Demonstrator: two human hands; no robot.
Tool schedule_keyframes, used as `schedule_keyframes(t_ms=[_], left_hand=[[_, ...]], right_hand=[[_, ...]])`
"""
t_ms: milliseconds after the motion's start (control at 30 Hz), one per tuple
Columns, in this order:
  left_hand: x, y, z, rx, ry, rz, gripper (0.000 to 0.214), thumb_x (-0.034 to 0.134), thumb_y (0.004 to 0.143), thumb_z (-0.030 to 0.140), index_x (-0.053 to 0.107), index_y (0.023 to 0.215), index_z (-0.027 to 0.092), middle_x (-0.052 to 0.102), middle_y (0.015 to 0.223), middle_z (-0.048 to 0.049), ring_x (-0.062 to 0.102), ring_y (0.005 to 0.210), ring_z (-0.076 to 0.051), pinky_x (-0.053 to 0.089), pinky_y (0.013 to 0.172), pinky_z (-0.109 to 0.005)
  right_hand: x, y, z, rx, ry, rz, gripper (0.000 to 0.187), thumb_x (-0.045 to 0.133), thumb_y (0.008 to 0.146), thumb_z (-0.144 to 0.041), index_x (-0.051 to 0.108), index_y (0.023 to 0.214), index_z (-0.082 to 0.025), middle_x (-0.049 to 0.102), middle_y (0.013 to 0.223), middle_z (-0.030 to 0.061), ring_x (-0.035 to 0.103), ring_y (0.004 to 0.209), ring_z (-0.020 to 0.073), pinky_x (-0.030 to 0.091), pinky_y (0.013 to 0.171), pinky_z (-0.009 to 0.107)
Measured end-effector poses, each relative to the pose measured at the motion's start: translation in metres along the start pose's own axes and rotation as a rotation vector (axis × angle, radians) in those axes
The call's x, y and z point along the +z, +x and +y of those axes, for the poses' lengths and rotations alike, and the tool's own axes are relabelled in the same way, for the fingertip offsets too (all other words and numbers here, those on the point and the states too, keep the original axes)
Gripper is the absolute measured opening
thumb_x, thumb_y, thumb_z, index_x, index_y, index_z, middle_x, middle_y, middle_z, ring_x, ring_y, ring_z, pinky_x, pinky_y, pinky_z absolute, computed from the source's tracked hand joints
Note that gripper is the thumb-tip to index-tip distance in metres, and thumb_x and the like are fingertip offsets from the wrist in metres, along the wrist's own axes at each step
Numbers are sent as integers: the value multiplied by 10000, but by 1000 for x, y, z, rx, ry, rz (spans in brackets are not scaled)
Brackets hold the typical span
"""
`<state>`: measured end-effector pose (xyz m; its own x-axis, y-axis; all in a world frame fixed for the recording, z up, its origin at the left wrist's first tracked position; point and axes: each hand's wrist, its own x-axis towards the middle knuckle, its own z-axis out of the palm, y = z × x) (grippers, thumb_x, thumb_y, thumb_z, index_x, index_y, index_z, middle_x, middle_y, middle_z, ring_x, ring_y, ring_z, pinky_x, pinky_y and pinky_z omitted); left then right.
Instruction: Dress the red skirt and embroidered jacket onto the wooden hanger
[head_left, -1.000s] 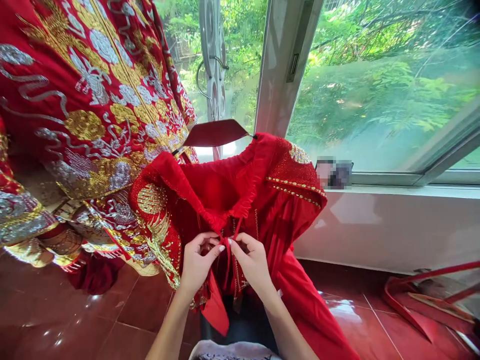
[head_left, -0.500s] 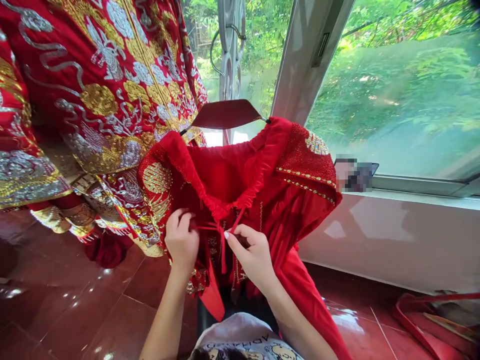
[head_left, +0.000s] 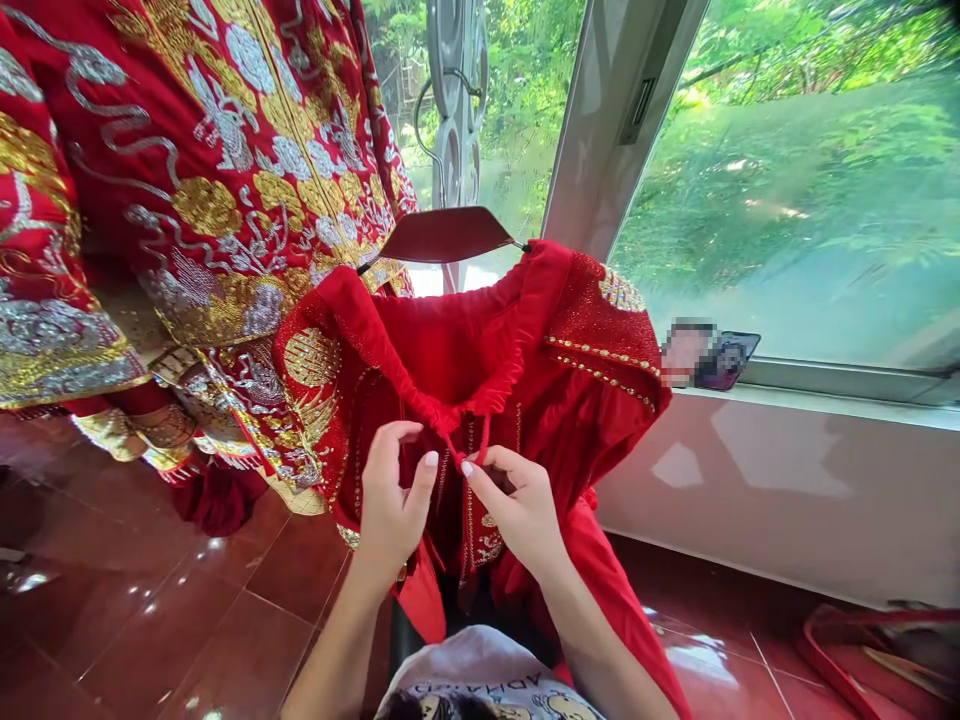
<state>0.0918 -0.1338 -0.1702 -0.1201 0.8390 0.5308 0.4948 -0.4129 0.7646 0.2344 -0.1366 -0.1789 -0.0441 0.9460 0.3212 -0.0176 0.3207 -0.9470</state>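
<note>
A red garment (head_left: pixel 495 330) with a gathered neckline and gold embroidery on both shoulders hangs from a dark red hanger (head_left: pixel 446 236). Red drawstring cords (head_left: pixel 485 432) come out at the front of its neckline. My right hand (head_left: pixel 519 505) pinches the drawstring between thumb and index finger, just below the gathers. Close by on the left, my left hand (head_left: pixel 394 500) has its thumb and index finger apart, with nothing visible between them. Its other fingers are curled and partly hidden.
Heavily embroidered red garments (head_left: pixel 225 190) hang at the left. A grey metal upright (head_left: pixel 448 110) stands before the window, and a phone (head_left: pixel 729 360) rests by the sill (head_left: pixel 825 400). A red-framed object (head_left: pixel 832 640) is on the tiled floor (head_left: pixel 187 640) at lower right.
My left hand has moved right, towards the right hand, and no longer pulls the cord out sideways. My right hand stays pinched on the drawstring, slightly further right.
</note>
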Motion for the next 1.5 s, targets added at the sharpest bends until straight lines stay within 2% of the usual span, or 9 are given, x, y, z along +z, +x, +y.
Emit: schedule_keyframes(t_ms=[200, 400, 567, 767, 900, 1033, 1200, 1333, 1500], left_hand=[[29, 9, 8, -363, -675, -231, 309, 595, 814, 503, 525, 873, 208, 562, 658, 19, 509, 530, -111, 438, 532, -231], [-1, 24, 19, -79, -188, -182, 258, 708, 745, 354, 582, 622, 165, 520, 548, 41, 416, 484, -64, 331, 467, -182], [-32, 44, 38, 193, 33, -57, 199, 719, 748, 322, 660, 628, 175, 583, 522, 42, 450, 463, -71, 338, 457, -186], [-66, 67, 44, 493, 212, 176, 164, 730, 762, 319, 699, 664, 192, 554, 489, 63, 384, 429, -46, 285, 429, -188], [-107, 87, 30, 546, 325, 384, 164, 733, 768, 334, 707, 725, 178, 537, 505, 71, 360, 453, -37, 260, 442, -177], [-132, 109, 8, 414, 422, 490, 261, 723, 765, 377, 659, 674, 142, 495, 508, 74, 368, 486, -35, 278, 492, -176], [-103, 116, 2, 268, 580, 506, 184, 654, 811, 322, 631, 715, 167, 501, 567, 20, 416, 541, -118, 346, 603, -284], [-49, 101, 7, 457, 712, 587, 266, 534, 884, 312, 626, 1086, 166, 610, 1059, -133, 523, 1012, -265, 305, 931, -421], [10, 93, 5, 674, 790, 296, 396, 560, 844, 497, 631, 1065, 176, 641, 1053, -122, 542, 959, -273, 310, 872, -398]], right_hand=[[-7, 8, -5, -59, -56, 10, 274, 579, 814, -358, 547, 625, -163, 454, 526, -34, 353, 465, 66, 283, 432, 204], [-27, 20, -13, -263, -325, 96, 246, 613, 797, -358, 664, 912, -146, 494, 558, -35, 416, 474, 78, 350, 437, 205], [-36, 28, -28, -446, -521, 143, 271, 700, 731, -344, 675, 939, -172, 460, 506, -71, 389, 425, 61, 382, 455, 198], [-68, 47, -62, -645, -539, -65, 143, 626, 830, -300, 749, 817, -228, 727, 751, 13, 627, 595, 109, 470, 561, 213], [-105, 67, -73, -610, -564, 43, 135, 660, 798, -302, 753, 767, -210, 717, 695, 25, 575, 524, 109, 412, 485, 226], [-122, 89, -58, -588, -574, 199, 152, 633, 807, -303, 719, 777, -181, 624, 559, -4, 486, 472, 90, 352, 464, 224], [-102, 96, -42, -664, -891, 177, 132, 547, 831, -234, 640, 755, -180, 628, 649, 6, 542, 561, 108, 380, 549, 232], [-82, 90, -44, -688, -1018, 109, 109, 510, 793, -144, 572, 709, -174, 647, 884, 61, 585, 701, 140, 403, 600, 252], [-58, 92, -45, -626, -1088, 147, 131, 504, 798, -97, 587, 856, -179, 645, 914, 60, 580, 831, 192, 412, 670, 283]])
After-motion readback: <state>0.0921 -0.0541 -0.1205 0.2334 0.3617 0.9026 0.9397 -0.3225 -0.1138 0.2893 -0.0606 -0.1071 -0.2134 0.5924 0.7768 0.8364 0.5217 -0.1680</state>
